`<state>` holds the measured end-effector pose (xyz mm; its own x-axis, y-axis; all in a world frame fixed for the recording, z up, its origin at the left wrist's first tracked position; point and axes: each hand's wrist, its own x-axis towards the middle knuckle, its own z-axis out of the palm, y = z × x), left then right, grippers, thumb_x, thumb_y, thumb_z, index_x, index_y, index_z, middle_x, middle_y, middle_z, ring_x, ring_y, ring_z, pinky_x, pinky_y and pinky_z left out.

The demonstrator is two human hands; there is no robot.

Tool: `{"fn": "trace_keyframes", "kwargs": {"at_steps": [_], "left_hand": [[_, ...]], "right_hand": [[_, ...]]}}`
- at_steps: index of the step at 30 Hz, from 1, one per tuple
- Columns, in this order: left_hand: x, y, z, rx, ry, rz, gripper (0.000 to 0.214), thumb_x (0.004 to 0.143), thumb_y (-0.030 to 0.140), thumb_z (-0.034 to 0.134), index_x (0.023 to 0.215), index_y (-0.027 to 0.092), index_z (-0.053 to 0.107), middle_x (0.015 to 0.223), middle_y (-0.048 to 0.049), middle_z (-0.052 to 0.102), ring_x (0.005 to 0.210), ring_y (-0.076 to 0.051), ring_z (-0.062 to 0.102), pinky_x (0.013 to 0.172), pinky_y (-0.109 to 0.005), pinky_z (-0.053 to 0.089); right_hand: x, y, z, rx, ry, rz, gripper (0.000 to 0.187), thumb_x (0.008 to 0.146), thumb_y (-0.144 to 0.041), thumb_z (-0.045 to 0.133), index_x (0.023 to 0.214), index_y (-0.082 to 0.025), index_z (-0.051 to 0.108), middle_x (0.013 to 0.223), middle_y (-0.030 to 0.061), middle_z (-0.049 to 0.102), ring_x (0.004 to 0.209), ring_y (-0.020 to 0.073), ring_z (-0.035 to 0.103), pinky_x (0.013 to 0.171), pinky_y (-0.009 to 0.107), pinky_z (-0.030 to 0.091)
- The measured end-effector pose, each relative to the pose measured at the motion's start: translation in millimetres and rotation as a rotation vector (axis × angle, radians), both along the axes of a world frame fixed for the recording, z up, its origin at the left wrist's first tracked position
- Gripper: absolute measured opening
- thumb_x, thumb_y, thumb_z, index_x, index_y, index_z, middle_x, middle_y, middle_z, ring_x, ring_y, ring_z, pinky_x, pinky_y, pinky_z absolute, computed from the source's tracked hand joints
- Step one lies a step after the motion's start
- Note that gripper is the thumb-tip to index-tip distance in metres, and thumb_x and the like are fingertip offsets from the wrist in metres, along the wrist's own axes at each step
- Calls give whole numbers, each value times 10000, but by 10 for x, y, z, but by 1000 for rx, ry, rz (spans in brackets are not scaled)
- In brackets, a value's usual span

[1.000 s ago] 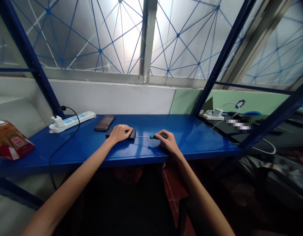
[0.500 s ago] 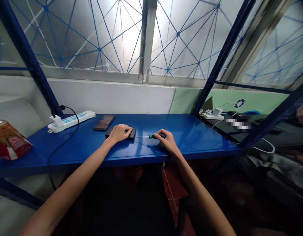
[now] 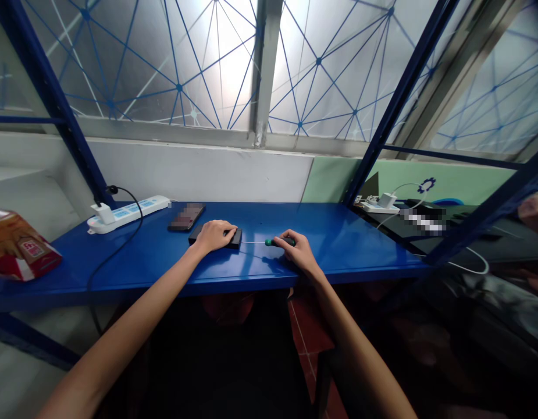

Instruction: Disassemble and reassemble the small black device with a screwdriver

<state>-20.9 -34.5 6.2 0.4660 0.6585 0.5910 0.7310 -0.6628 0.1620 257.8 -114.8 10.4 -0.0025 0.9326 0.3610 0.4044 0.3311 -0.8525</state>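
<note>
Black box (image 3: pixel 236 240), flat and oblong, with crisp corners and a smooth, dull finish. Lies on the glossy blue table (image 3: pixel 338 238), at eight o'clock from the centre of the view. Held from above by the left hand (image 3: pixel 213 235), with fingers bent over the top and thumb laid toward the right end; cannot tell where the hidden fingertips sit. At three o'clock from the box, a screwdriver (image 3: pixel 269 242): thin, straight metal shaft, rounded green collar, dark handle. Points toward nine o'clock, at the box's short end; cannot tell whether touching. Gripped by the handle in the curled fingers and thumb of the right hand (image 3: pixel 298 251). At ten o'clock from the box, a slim, dark, slab-shaped phone (image 3: pixel 185 217), partly pixelated. Between nine and ten, a long white plastic power strip (image 3: pixel 133 214) with pale blue panels, bearing a blocky white plug (image 3: pixel 103 214), with a thin black cable (image 3: pixel 142 218) looping across. Out at nine, a creased, shiny red-and-brown packet (image 3: pixel 27 247). At twelve, beyond a smooth pale wall (image 3: pixel 199 174), frosted window panes (image 3: pixel 225 70) crossed by straight blue lines.
</note>
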Motion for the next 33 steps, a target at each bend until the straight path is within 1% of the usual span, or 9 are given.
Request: {"fn": "trace_keyframes", "kwargs": {"at_steps": [4, 8, 15, 21, 23, 26, 30, 32, 33], "left_hand": [[10, -12, 11, 0, 6, 10, 321, 930, 322, 479, 942, 233, 787, 986, -21, 773, 899, -218, 717, 745, -294, 554], [3, -8, -12, -2, 14, 25, 329, 938, 328, 469, 954, 238, 785, 1004, -18, 770, 922, -223, 714, 751, -296, 553], [5, -11, -37, -15, 16, 29, 341, 942, 329, 455, 975, 235, 781, 1027, -32, 765, 946, -233, 709, 756, -305, 558], [15, -25, -25, -14, 33, 40, 346, 945, 324, 448, 992, 232, 778, 1028, -31, 765, 933, -233, 708, 757, -307, 555], [13, -23, -30, -15, 35, 39, 349, 943, 327, 447, 1001, 227, 776, 1032, -30, 764, 938, -234, 707, 750, -305, 554], [11, -21, -35, -21, 31, 37, 350, 939, 331, 448, 1005, 228, 775, 1032, -29, 765, 941, -232, 706, 753, -303, 554], [16, -29, -26, -28, 22, 37, 351, 934, 341, 448, 1002, 234, 776, 1033, -30, 764, 941, -233, 706, 758, -309, 557], [19, -36, -17, -34, 21, 36, 350, 932, 352, 453, 1008, 235, 774, 1033, -34, 764, 940, -232, 705, 755, -306, 557], [20, -39, -12, -38, 22, 36, 350, 931, 355, 455, 1011, 235, 774, 1033, -35, 764, 940, -232, 705, 753, -305, 557]], "right_hand": [[9, -29, 22, 27, -30, 3, 408, 786, -591, 664, 727, -200, 566, 498, -52, 454, 461, 103, 408, 463, 238, 314], [11, -56, 45, 46, -21, 13, 410, 765, -606, 679, 781, -205, 592, 518, -51, 470, 474, 112, 428, 479, 247, 338], [10, -81, 56, -5, 67, 81, 389, 749, -561, 702, 909, -225, 589, 561, -44, 544, 469, 131, 490, 486, 261, 384], [1, -116, 89, -47, 92, 118, 391, 743, -531, 716, 954, -233, 578, 559, -45, 574, 473, 156, 549, 504, 270, 411], [0, -120, 85, -27, 67, 100, 380, 761, -544, 702, 932, -224, 590, 526, -47, 560, 467, 157, 548, 520, 273, 415], [-1, -112, 61, 31, -33, 36, 377, 816, -582, 637, 859, -208, 616, 483, -49, 514, 458, 143, 507, 537, 270, 397], [-3, -88, 27, 143, -171, -39, 451, 896, -607, 502, 731, -200, 605, 560, -15, 525, 542, 139, 469, 555, 259, 349], [-2, -84, 26, 146, -182, -46, 476, 919, -606, 448, 700, -203, 578, 574, -10, 515, 554, 141, 455, 557, 258, 339], [1, -86, 31, 128, -171, -42, 465, 923, -603, 439, 719, -208, 575, 569, -15, 504, 547, 142, 446, 553, 257, 335]]}}
